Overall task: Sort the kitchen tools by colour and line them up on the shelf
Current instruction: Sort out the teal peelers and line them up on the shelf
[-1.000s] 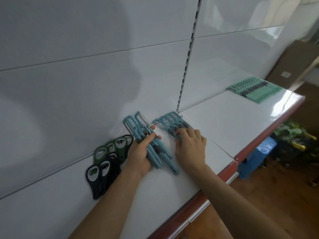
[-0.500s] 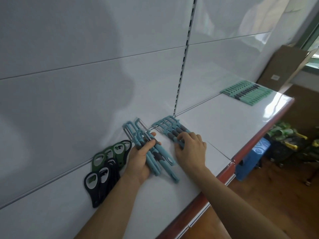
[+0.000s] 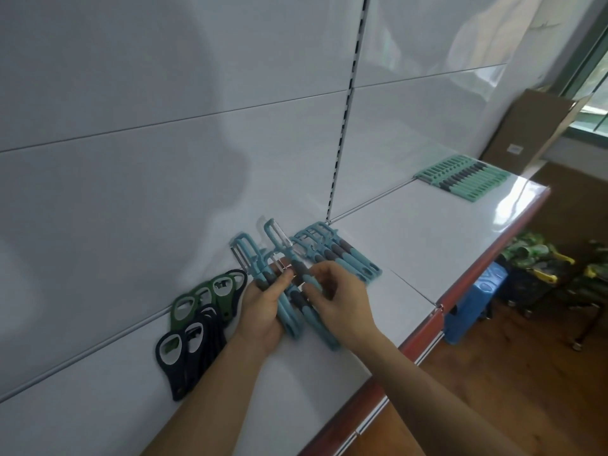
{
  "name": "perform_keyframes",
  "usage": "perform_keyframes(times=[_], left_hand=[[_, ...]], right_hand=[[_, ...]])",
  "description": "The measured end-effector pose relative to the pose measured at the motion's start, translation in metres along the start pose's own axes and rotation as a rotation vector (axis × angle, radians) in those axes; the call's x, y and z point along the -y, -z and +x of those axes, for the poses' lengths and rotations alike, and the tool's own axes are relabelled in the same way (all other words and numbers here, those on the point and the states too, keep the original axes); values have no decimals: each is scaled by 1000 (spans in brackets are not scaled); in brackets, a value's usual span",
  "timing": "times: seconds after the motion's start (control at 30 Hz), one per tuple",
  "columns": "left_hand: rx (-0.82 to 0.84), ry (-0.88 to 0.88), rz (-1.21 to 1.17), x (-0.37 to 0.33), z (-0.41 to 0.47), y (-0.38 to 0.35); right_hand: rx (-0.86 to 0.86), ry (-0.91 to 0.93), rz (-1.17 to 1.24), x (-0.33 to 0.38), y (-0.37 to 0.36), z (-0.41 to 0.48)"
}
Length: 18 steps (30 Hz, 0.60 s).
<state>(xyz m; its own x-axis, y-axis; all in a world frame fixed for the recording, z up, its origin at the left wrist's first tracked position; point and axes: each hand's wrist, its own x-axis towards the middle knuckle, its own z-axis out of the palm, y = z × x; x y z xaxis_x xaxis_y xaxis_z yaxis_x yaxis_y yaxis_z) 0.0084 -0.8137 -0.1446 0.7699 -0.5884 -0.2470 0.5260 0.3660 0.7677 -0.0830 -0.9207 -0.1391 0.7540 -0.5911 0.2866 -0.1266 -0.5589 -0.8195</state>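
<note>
On the white shelf (image 3: 411,258) my left hand (image 3: 263,307) grips a bunch of blue peelers (image 3: 289,311) with grey grips, their blade heads pointing at the back wall. My right hand (image 3: 342,301) has come to the same bunch and pinches the handle of one blue peeler (image 3: 281,240) whose head stands highest. A tidy row of blue peelers (image 3: 335,255) lies just right of the hands. Left of my left hand lie green bottle openers (image 3: 210,294) and black bottle openers (image 3: 184,353). At the far right end lies a row of mint-green peelers (image 3: 464,176).
The shelf's red front edge (image 3: 424,334) runs diagonally below my right arm. A slotted upright (image 3: 345,120) splits the white back wall. Below the shelf stand a blue stool (image 3: 473,301) and green and yellow toys (image 3: 539,261). A cardboard box (image 3: 533,133) leans at the far right.
My right hand left the laid-out row of blue peelers and moved left to the bunch in my left hand, taking hold of one peeler there. My left hand still holds the bunch.
</note>
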Motion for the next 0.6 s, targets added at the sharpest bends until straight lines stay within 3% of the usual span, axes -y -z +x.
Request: perform_keyframes(times=[0.13,0.33,0.6], left_hand=[[-28,79,-105,-5,-1,10],[-72,116,-186,-9,0,21],[-186,-2,-160,-7,-4,24]], right_hand=[[-97,-138,86,-9,6,2],[-32,9,-403,-22,11,6],[-173,115,-570,-28,-1,14]])
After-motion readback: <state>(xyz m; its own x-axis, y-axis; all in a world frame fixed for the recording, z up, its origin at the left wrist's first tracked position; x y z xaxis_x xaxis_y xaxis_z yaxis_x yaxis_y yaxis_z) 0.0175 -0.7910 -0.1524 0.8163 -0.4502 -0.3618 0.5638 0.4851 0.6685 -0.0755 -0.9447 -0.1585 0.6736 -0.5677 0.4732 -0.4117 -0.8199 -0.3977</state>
